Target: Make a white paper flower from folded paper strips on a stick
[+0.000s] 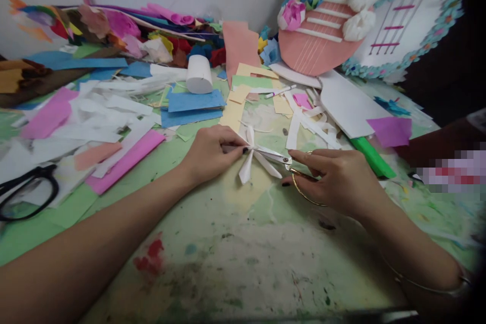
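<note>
A small white paper flower (pixel 246 169) with several narrow petals is pinched at its centre by my left hand (pixel 214 154), fingers closed. My right hand (pixel 334 177) grips a pair of scissors (pixel 279 156) with gold-coloured handle loops. The scissor blades point left and reach the flower's middle, close to my left fingertips. Whether the blades are cutting the paper cannot be made out. Beneath the flower lies a pale yellow paper sheet (pixel 243 195) on the green, paint-stained table (pixel 228 268).
White paper strips (pixel 102 104) and a pink roll (pixel 127 161) lie left, with black glasses (pixel 28 192) at the edge. A white roll (pixel 199 75) stands behind blue paper (pixel 193 108). Decorated guitar-shaped cutouts (pixel 315 53) lean back right. A person's arm (pixel 436 144) shows at right.
</note>
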Demonstrator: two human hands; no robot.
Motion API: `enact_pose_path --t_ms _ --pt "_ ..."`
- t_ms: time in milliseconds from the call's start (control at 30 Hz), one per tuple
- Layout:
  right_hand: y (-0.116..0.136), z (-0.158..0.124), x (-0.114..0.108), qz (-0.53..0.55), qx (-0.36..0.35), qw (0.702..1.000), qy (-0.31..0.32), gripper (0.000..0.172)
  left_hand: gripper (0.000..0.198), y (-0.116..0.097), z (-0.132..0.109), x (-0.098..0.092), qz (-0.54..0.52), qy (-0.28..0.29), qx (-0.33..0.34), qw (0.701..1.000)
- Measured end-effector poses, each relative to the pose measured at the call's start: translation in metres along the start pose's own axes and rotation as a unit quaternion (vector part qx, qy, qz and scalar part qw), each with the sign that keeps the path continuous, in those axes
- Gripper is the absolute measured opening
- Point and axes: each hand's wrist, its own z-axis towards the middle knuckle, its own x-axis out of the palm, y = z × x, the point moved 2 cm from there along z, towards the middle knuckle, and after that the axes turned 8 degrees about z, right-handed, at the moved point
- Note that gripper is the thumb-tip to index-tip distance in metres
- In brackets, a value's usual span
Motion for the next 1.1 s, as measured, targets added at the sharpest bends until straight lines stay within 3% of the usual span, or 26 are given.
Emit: enact_pose_path --t_ms 367,600,867,1100 --pt "0.006 0.003 0.005 -0.037 0.012 0.999 -0.002 0.028 0.009 0.0 -0.001 0.001 -0.031 -0.041 -0.058 0.997" --pt "0.011 0.005 0.004 -0.055 0.02 0.998 0.001 0.026 0.019 0.002 0.0 0.004 -0.085 -0.017 -0.081 0.993" --pt "0.013 0.007 0.005 -0.081 0.004 0.997 0.002 0.026 0.018 0.005 -0.001 0.01 -0.178 -0.028 -0.089 0.98" --pt "0.013 0.007 0.008 -0.096 -0.014 0.995 -0.009 0.026 0.021 0.005 -0.001 0.01 -0.193 -0.023 -0.093 0.977"
